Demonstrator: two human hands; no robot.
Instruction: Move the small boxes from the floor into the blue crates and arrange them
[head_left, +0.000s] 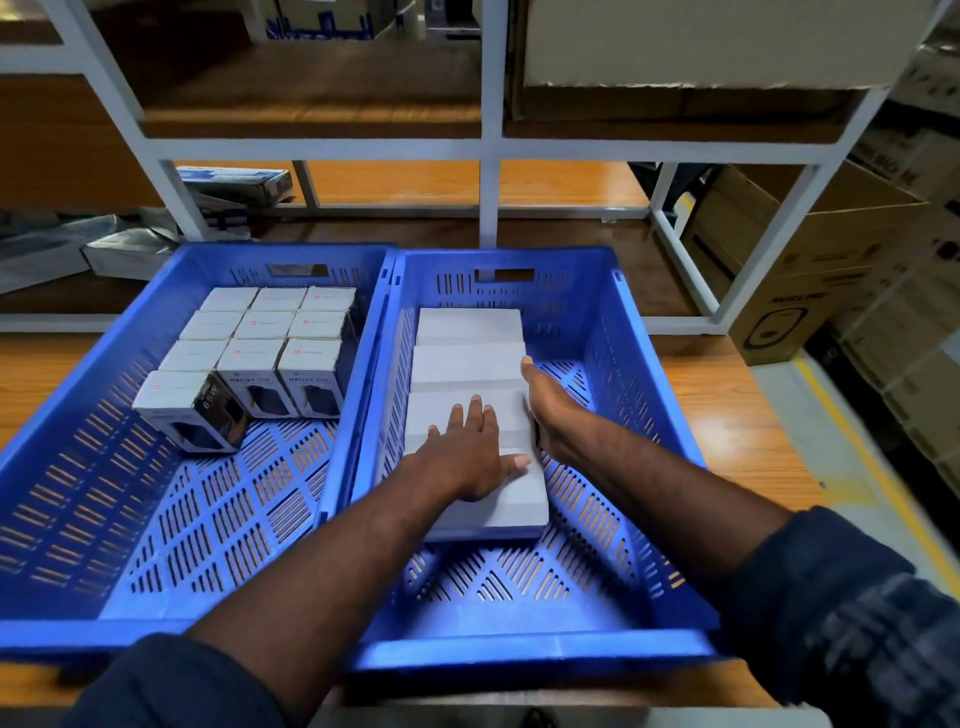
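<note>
Dark navy sleeves — faintly checked — pushed up the forearms.

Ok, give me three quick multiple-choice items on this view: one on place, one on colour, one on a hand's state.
1. Where in the right crate does the row of boxes lie? A along its left wall; B along its right wall; C across its near end.
2. What colour are those boxes? A white; B red; C black.
3. How is the left hand? A gripping the crate rim; B flat on the boxes; C curled round a dark box.
Key: 1 A, the row hugs the left wall; 2 A, every visible face is white; 3 B, its fingers lie spread on the tops.
</note>
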